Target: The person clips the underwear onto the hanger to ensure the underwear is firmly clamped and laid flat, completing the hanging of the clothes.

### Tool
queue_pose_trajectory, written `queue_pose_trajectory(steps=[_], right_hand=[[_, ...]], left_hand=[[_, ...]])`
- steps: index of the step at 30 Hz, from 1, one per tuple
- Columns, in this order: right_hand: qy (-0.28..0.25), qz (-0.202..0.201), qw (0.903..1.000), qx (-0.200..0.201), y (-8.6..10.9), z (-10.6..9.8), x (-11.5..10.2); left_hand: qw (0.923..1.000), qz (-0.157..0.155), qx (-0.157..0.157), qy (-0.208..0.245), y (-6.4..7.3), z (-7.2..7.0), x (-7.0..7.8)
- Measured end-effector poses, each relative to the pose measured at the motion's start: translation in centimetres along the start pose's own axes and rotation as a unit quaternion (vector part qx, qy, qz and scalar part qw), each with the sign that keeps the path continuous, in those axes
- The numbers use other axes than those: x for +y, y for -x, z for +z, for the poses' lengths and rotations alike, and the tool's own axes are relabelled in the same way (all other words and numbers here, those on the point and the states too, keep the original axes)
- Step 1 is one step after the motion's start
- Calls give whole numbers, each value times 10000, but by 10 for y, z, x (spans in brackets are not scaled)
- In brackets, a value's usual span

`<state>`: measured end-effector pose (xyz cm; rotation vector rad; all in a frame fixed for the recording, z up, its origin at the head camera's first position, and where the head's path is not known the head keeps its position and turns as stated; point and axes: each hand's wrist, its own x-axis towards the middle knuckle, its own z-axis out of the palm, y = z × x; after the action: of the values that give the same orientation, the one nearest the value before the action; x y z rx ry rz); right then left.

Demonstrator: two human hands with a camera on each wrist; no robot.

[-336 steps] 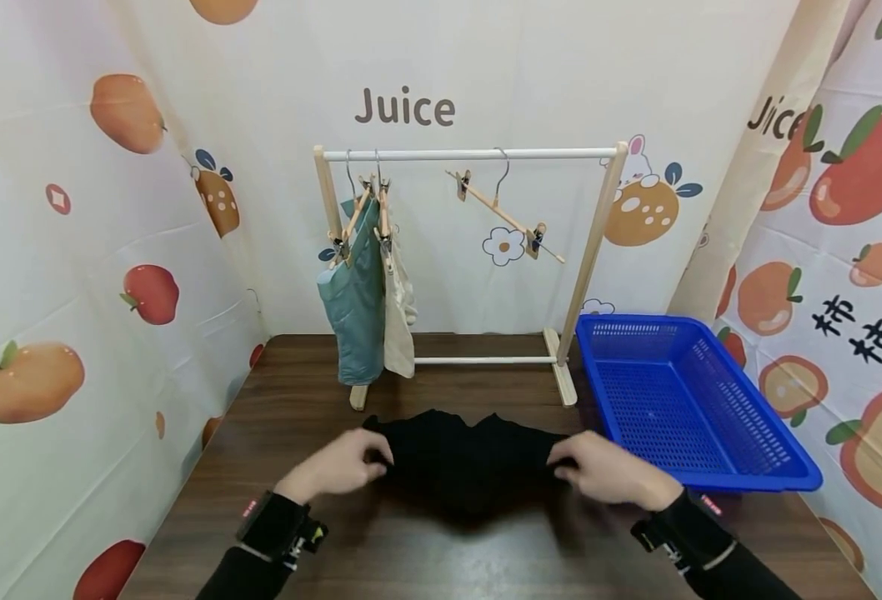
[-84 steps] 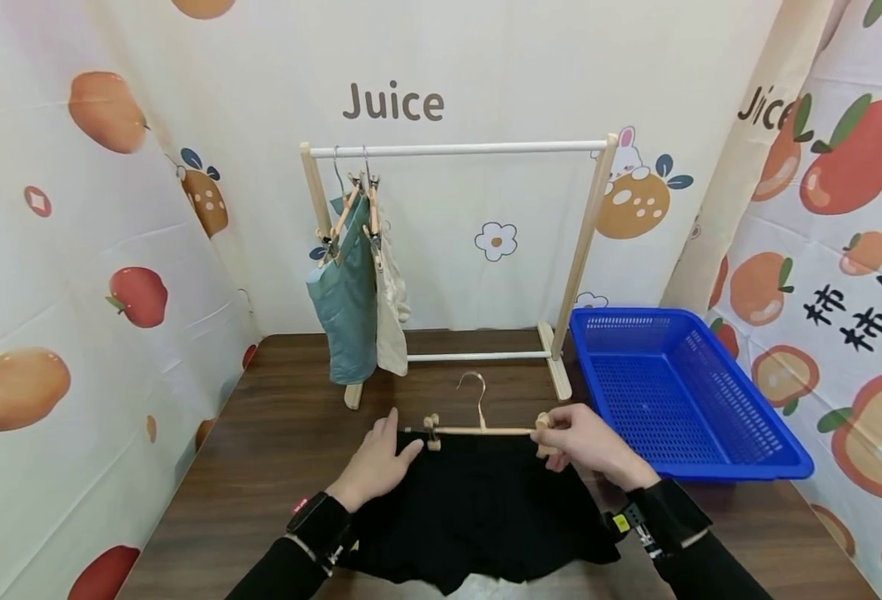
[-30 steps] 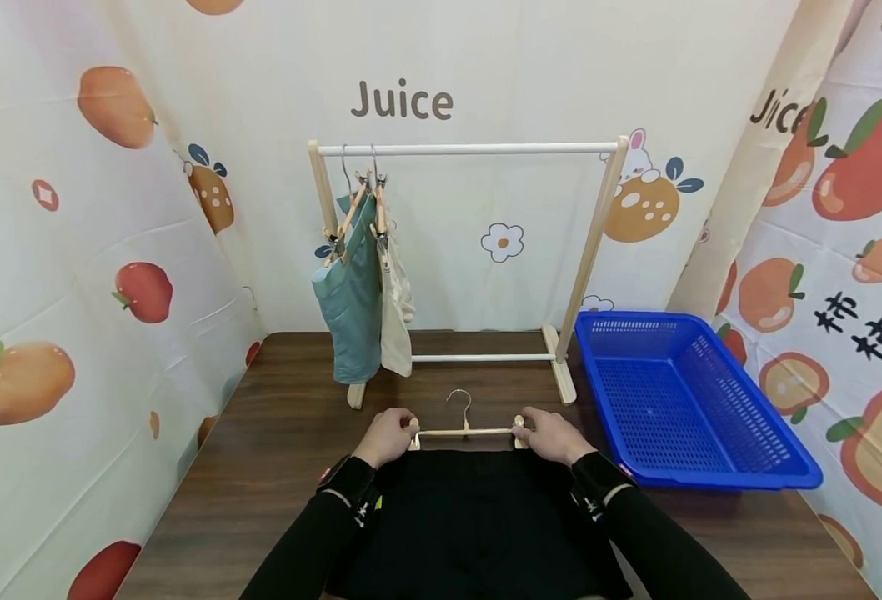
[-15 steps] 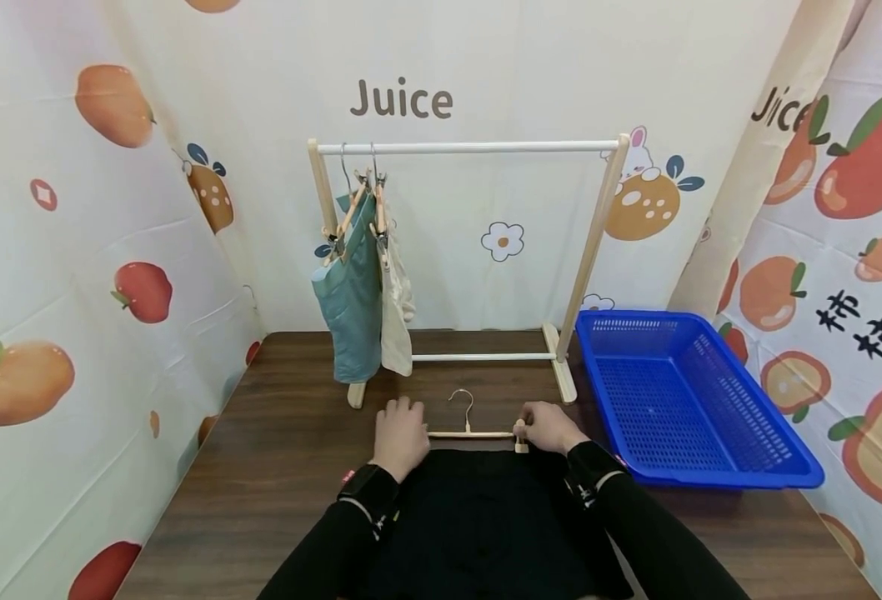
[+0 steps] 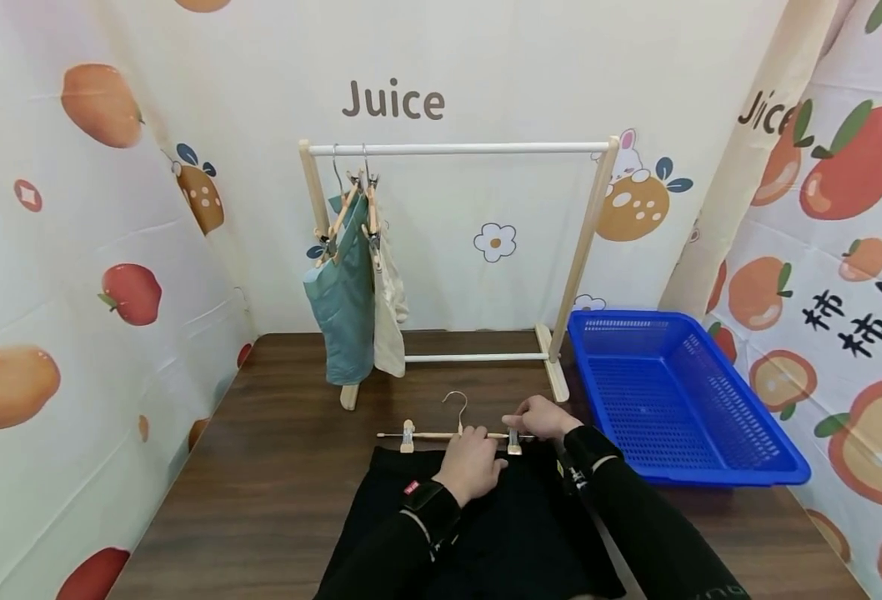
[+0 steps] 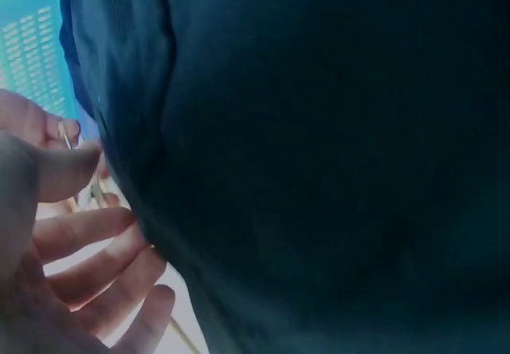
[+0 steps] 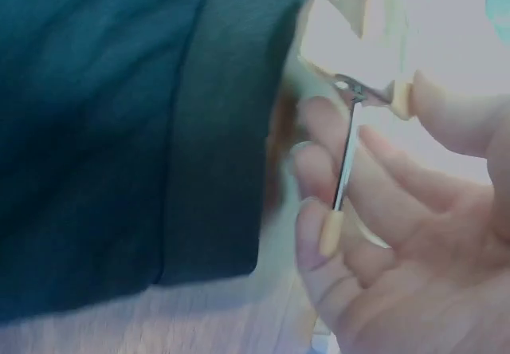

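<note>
In the head view, black shorts (image 5: 441, 533) lie on the table, waistband away from me. Just beyond the waistband lies a wooden clip hanger (image 5: 433, 435) with its metal hook pointing away. Its left clip (image 5: 408, 437) sits right at the waistband edge. My right hand (image 5: 544, 417) pinches the right clip (image 7: 343, 47) between thumb and fingers; the bar's end passes in front of its other fingers. My left hand (image 5: 471, 465) is at the middle of the waistband, its fairly straight fingers (image 6: 88, 282) touching the cloth edge in the left wrist view.
Behind stands a rack (image 5: 471, 149) with a white rail, teal shorts (image 5: 347, 308) and a cream garment (image 5: 388, 300) hanging at its left end. A blue plastic basket (image 5: 699, 477) stands at the right on the brown table (image 5: 261, 467).
The hanger has come off the rack to the waistband of the shorts. In the last second my left hand left the left clip and moved right, close to the right hand, which stays at the right clip.
</note>
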<state>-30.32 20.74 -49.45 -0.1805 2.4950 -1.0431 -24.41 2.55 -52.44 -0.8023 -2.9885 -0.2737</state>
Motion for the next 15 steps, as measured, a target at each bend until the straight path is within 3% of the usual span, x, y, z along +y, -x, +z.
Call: queue_pose_trajectory(steps=[5, 15], right_hand=[[-71, 295, 9983, -496, -6, 0, -4], [-117, 932, 9954, -200, -6, -7, -15]], left_hand=[[9995, -149, 76, -276, -1, 3, 5], [9999, -75, -139, -28, -14, 3, 8]])
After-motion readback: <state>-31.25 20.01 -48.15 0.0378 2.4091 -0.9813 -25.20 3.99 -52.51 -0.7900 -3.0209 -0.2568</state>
